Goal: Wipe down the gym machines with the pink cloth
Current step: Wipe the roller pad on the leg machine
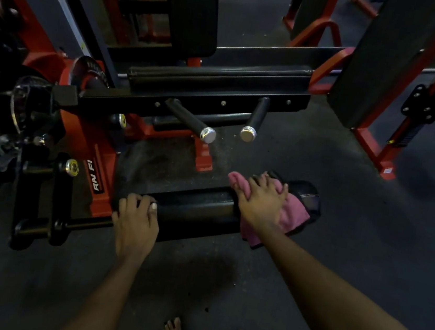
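So this is the low black roller pad (pixel 197 206) at the near end of the red and black gym machine (pixel 87 148), and the wipe is happening right on it. The pink cloth (pixel 293 215) sits at the pad's right end, draped over the top and hanging down the near side. The right hand (pixel 261 200) is on top of it, fingers spread and curled over the bunched fabric, pressing it into the vinyl. A bit of cloth pokes out on the left by the thumb. The left hand (pixel 135 223) is at the pad's left end with its fingers hooked over the top, gripping the roller itself, no cloth under it.

Tips for doing this bit properly, imo:
- That left hand is doing the right job. These rollers probably like to spin, so brace it while the cloth hand drags.
- Wrap the cloth round the curve rather than only rubbing the top. The far side and underside look easy to miss from this angle.
- Work from the right end toward the left hand, then shift the left hand so the spot under it gets done too.
- Hit the end cap on the right, which is half hidden under the cloth.

After that, I'd guess the two chrome-capped pegs (pixel 189 120) and the long upper pad (pixel 216 78) farther back are next.
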A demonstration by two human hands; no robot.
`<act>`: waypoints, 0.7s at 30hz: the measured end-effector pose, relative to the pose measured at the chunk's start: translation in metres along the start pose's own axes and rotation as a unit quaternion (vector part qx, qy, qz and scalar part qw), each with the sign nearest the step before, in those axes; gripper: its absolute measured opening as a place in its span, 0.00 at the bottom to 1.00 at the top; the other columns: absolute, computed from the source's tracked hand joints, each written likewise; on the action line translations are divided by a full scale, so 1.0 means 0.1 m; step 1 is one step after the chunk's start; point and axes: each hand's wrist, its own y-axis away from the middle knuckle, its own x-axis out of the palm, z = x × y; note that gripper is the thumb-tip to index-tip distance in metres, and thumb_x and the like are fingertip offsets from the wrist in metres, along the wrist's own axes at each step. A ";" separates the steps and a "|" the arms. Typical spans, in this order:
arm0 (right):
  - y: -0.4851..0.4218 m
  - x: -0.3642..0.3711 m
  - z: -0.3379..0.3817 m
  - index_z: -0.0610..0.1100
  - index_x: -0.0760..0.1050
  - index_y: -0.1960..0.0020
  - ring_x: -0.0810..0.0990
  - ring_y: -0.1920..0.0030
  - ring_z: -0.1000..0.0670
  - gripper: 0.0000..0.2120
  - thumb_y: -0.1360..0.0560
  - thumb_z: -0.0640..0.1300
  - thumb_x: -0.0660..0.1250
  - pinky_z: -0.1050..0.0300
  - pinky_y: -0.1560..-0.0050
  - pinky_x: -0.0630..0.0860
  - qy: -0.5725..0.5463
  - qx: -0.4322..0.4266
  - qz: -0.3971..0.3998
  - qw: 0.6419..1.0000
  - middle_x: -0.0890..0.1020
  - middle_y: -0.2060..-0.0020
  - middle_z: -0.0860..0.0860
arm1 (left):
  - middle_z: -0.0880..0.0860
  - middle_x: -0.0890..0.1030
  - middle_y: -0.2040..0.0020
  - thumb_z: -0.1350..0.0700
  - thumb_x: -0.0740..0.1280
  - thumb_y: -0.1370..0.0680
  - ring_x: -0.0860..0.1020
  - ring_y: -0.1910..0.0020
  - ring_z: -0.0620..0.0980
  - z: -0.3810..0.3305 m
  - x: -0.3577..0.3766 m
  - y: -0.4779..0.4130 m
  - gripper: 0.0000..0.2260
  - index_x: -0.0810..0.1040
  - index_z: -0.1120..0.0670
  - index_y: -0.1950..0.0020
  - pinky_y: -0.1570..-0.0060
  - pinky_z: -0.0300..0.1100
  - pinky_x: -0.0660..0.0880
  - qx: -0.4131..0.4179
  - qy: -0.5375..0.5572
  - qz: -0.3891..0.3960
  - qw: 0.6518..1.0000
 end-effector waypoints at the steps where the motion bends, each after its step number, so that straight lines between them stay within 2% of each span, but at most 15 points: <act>1: 0.02 -0.01 -0.05 0.55 0.74 0.32 0.64 0.23 0.46 0.24 0.20 0.64 0.51 0.28 0.25 0.52 0.000 -0.039 -0.004 0.999 0.74 0.27 0.51 | 0.57 0.75 0.46 0.57 0.66 0.20 0.72 0.46 0.58 0.01 0.00 -0.07 0.07 0.79 0.57 0.44 0.49 0.58 0.71 -0.017 0.005 0.006 1.000; 3: -0.04 -0.03 -0.27 0.55 0.73 0.31 0.64 0.23 0.47 0.25 0.21 0.64 0.51 0.27 0.26 0.53 -0.002 -0.037 -0.008 0.999 0.73 0.28 0.51 | 0.58 0.75 0.41 0.55 0.65 0.19 0.72 0.41 0.59 0.06 0.01 -0.18 0.10 0.78 0.58 0.40 0.44 0.60 0.70 -0.053 0.011 0.030 0.998; 6: -0.22 -0.10 -0.58 0.53 0.72 0.29 0.59 0.21 0.43 0.27 0.20 0.65 0.49 0.22 0.28 0.46 -0.031 0.127 -0.013 0.991 0.70 0.26 0.47 | 0.59 0.73 0.30 0.50 0.61 0.16 0.69 0.30 0.60 0.20 0.09 -0.25 0.18 0.72 0.59 0.30 0.33 0.62 0.67 -0.097 0.059 0.101 0.988; 8: -0.31 -0.15 -0.52 0.51 0.74 0.30 0.59 0.21 0.41 0.28 0.20 0.64 0.49 0.20 0.28 0.46 -0.041 0.200 -0.005 0.979 0.70 0.25 0.44 | 0.60 0.70 0.26 0.47 0.57 0.15 0.67 0.27 0.60 0.27 0.14 -0.25 0.22 0.68 0.58 0.25 0.30 0.61 0.65 -0.113 0.104 0.138 0.979; 10: -0.31 -0.14 -0.24 0.51 0.75 0.31 0.64 0.24 0.39 0.26 0.19 0.61 0.50 0.23 0.26 0.48 -0.012 0.174 0.019 0.984 0.73 0.28 0.42 | 0.59 0.70 0.26 0.46 0.55 0.15 0.68 0.27 0.59 0.32 0.16 -0.24 0.23 0.67 0.58 0.24 0.30 0.61 0.66 -0.114 0.124 0.144 0.975; 13: -0.16 -0.05 0.12 0.55 0.76 0.36 0.73 0.31 0.43 0.23 0.19 0.64 0.52 0.31 0.26 0.56 -0.003 0.017 0.022 1.000 0.80 0.36 0.48 | 0.59 0.72 0.29 0.48 0.56 0.14 0.69 0.29 0.60 0.32 0.16 -0.25 0.20 0.69 0.58 0.26 0.31 0.61 0.67 -0.110 0.133 0.132 0.976; 15: -0.10 -0.01 0.04 0.56 0.76 0.37 0.73 0.32 0.47 0.23 0.20 0.66 0.51 0.32 0.28 0.59 -0.007 -0.054 0.011 0.998 0.80 0.36 0.52 | 0.59 0.72 0.28 0.49 0.56 0.14 0.68 0.29 0.59 0.35 0.16 -0.21 0.20 0.69 0.57 0.26 0.31 0.61 0.66 -0.102 0.141 0.124 0.977; 16: -0.11 -0.02 -0.09 0.56 0.75 0.36 0.73 0.31 0.48 0.23 0.20 0.65 0.51 0.31 0.28 0.58 -0.002 -0.059 0.005 0.998 0.80 0.35 0.52 | 0.58 0.71 0.28 0.49 0.56 0.14 0.68 0.29 0.59 0.35 0.15 -0.19 0.20 0.69 0.57 0.26 0.30 0.61 0.65 -0.098 0.143 0.121 0.977; 18: -0.18 -0.05 -0.41 0.55 0.74 0.34 0.70 0.28 0.47 0.25 0.21 0.65 0.49 0.27 0.27 0.56 0.010 -0.001 -0.008 1.000 0.78 0.32 0.51 | 0.58 0.70 0.26 0.49 0.55 0.14 0.67 0.28 0.58 0.35 0.15 -0.16 0.20 0.68 0.57 0.25 0.30 0.61 0.65 -0.097 0.153 0.119 0.976; 21: -0.31 -0.15 -0.62 0.52 0.75 0.32 0.65 0.24 0.44 0.26 0.19 0.64 0.50 0.23 0.27 0.50 -0.015 0.150 -0.010 0.989 0.74 0.29 0.47 | 0.58 0.70 0.27 0.49 0.55 0.14 0.67 0.28 0.58 0.35 0.17 -0.13 0.20 0.68 0.57 0.25 0.30 0.61 0.65 -0.089 0.157 0.109 0.977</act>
